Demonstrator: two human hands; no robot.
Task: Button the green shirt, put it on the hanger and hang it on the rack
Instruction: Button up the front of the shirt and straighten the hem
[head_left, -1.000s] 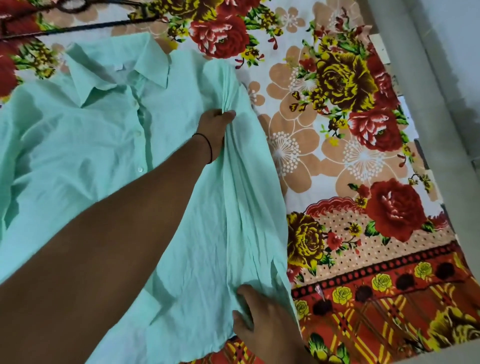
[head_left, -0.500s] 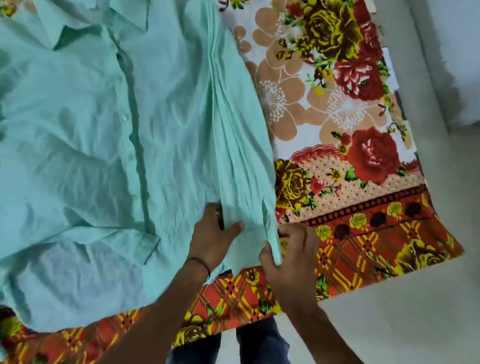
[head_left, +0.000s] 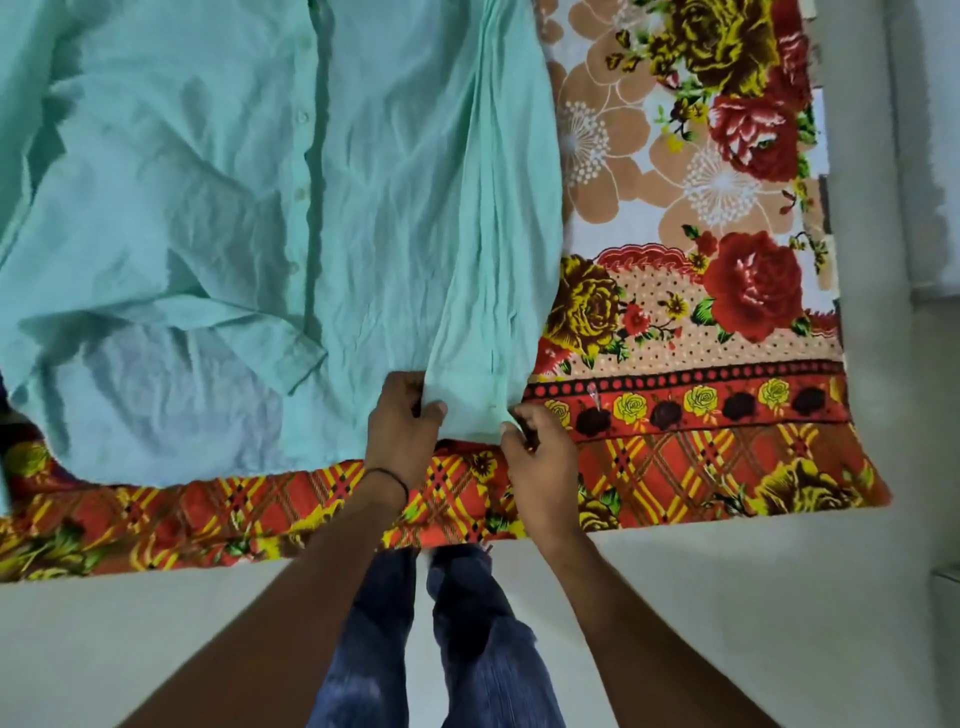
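Observation:
The pale green shirt (head_left: 218, 208) lies spread front-up on a flowered bed sheet, its button placket running down the middle. Its right sleeve stretches down toward me, and the cuff (head_left: 470, 410) sits at the sheet's near edge. My left hand (head_left: 402, 428) pinches the cuff's left side; a thin black band circles that wrist. My right hand (head_left: 537, 441) pinches the cuff's right side. The collar, the hanger and the rack are out of view.
The flowered bed sheet (head_left: 701, 291) covers the bed and hangs over its near edge. Pale floor (head_left: 753, 597) lies in front and to the right. My legs in blue jeans (head_left: 467, 639) stand at the bed's edge.
My left hand slid from the upper sleeve down to the cuff, where my right hand joined it. The view dropped toward the near edge, and the collar and hanger left the frame.

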